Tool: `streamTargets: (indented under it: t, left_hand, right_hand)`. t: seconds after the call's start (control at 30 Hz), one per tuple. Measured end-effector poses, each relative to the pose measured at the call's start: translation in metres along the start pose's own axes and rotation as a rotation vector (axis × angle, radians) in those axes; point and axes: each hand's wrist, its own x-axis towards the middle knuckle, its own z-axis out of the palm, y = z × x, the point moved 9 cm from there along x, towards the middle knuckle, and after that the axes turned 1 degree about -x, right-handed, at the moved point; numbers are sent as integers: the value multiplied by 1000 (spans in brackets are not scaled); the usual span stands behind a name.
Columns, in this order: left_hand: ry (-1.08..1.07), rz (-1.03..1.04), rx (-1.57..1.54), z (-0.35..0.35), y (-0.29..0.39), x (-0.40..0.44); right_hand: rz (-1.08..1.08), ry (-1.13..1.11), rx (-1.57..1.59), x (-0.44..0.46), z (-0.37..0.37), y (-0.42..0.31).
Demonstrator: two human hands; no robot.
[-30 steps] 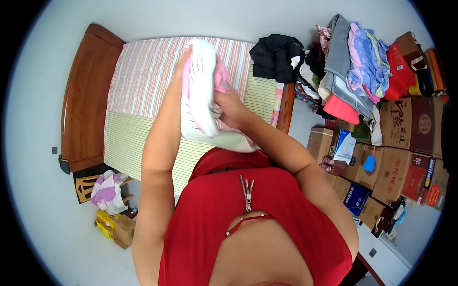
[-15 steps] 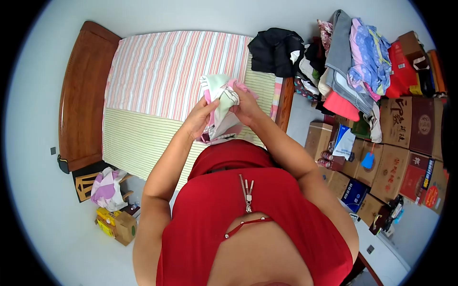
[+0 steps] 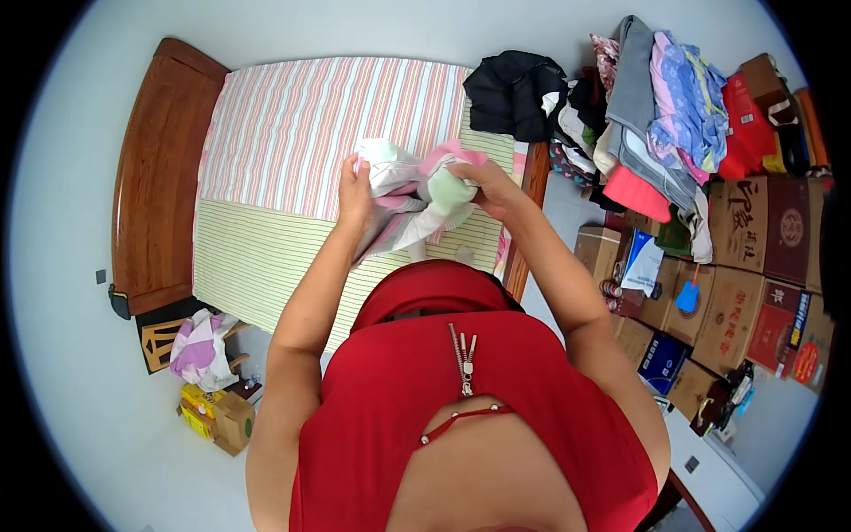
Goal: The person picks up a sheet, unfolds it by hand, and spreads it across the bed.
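The left hand [image 3: 355, 197] and right hand [image 3: 498, 191] have moved apart since half a second ago, spreading the bunched cloth [image 3: 392, 170] between them. The striped bed [image 3: 266, 244] lies below, a black padded garment [image 3: 514, 96] at its far right corner. The pink, white and pale green cloth hangs over the bed, each hand's fingers gripping one side.
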Motion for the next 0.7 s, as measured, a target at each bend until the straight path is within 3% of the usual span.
streamTargets:
  t: [0.1,0.27,0.33,0.43,0.53,0.57,0.63,0.7]
  left_hand:
    - [-85,204,122,-12,23,7]
    - [97,111,248,-81,28,20]
    - [95,26,116,-111,20,31]
    - [225,253,113,-153,38,35]
    - [369,241,321,-202,41,38]
    - [398,282,456,-201,52,27]
    - [463,366,723,-196,83,5]
    - [196,348,703,-185,62,4]
  right_hand:
    - [-77,153,-249,-10,-50,-6]
    - [-254,466,-485,-46,-152,-33]
    - [-300,587,-448,-61,-187,-42]
    - [-379,743,-319,-86,-228,-59]
    - [-381,910,-281,-103,-282,-62]
    - [-449,911,-204,-103,-305,-60]
    - [-376,1021,-94,-115,-340,-51]
    - [-445,1034,48,-120,-355,-41]
